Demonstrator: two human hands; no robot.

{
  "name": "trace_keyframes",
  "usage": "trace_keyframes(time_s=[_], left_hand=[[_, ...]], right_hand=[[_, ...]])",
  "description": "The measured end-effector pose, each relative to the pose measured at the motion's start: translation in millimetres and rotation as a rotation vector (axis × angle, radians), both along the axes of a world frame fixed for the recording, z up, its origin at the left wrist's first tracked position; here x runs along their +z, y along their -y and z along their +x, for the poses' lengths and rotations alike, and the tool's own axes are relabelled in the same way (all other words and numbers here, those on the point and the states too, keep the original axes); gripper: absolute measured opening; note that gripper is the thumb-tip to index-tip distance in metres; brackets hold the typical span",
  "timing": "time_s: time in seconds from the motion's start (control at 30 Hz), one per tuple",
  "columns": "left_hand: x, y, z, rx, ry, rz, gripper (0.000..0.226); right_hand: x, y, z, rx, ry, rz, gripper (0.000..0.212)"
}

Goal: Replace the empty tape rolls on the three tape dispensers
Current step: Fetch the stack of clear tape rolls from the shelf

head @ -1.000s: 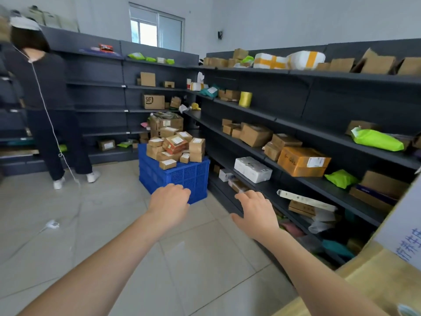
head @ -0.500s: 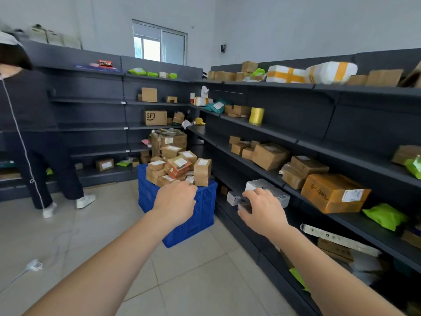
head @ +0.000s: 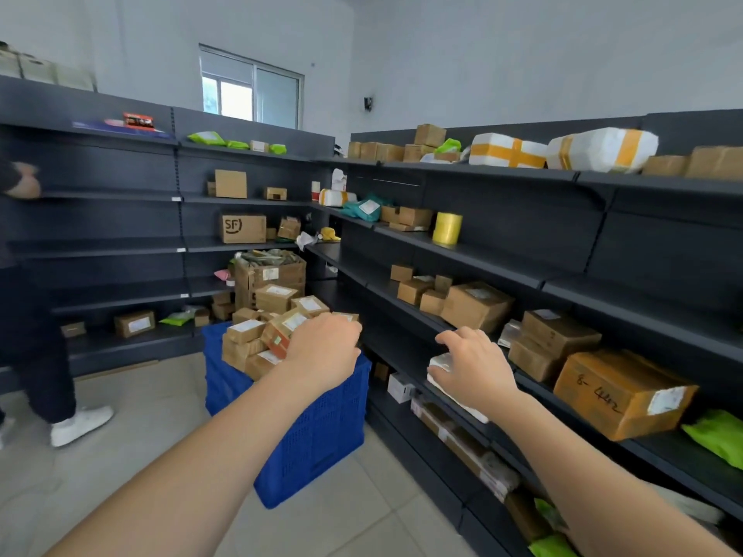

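Fingers curl loosely on both hands as a person reaches forward in a parcel storeroom: the left hand [head: 325,351] hangs half-closed over the blue crate [head: 321,432] of small cartons, gripping nothing that can be seen, while the right hand [head: 474,367] spreads its fingers [head: 450,338] apart above a white parcel [head: 438,365] on the dark shelving [head: 462,251]. Whether that palm touches the parcel cannot be told. No tape dispenser appears anywhere in view, and the only likely supply is a yellow tape roll [head: 447,229] standing upright on a higher shelf, well apart from both hands. The work seems to be at its searching stage, with no roll yet replaced; the next move probably calls for raising the right hand to the yellow roll, or hunting out the dispensers first. The left fingertips are hidden behind the knuckles, the lower shelves are cut off at the right edge, and a second person [head: 36,315] is only partly in frame at left.
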State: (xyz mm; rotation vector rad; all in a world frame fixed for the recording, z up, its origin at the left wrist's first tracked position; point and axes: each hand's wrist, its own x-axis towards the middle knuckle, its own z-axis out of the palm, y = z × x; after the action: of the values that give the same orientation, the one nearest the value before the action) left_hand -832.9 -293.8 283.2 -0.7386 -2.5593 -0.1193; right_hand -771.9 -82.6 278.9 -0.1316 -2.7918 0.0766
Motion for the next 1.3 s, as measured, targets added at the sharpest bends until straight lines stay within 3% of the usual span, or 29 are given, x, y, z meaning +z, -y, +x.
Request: trace_keyframes(time_s=[0.43,1.3], left_hand=[[32,-48,-221,-0.1,-0.051,0.045,0.023],[58,-292,-628,-0.169,-0.063,0.092,0.03]], right_hand=[[36,-30,-193,-0.085,-0.056,0.05,0.041],[64,-261,-574,-0.127,-0.112,0.15,0.045]])
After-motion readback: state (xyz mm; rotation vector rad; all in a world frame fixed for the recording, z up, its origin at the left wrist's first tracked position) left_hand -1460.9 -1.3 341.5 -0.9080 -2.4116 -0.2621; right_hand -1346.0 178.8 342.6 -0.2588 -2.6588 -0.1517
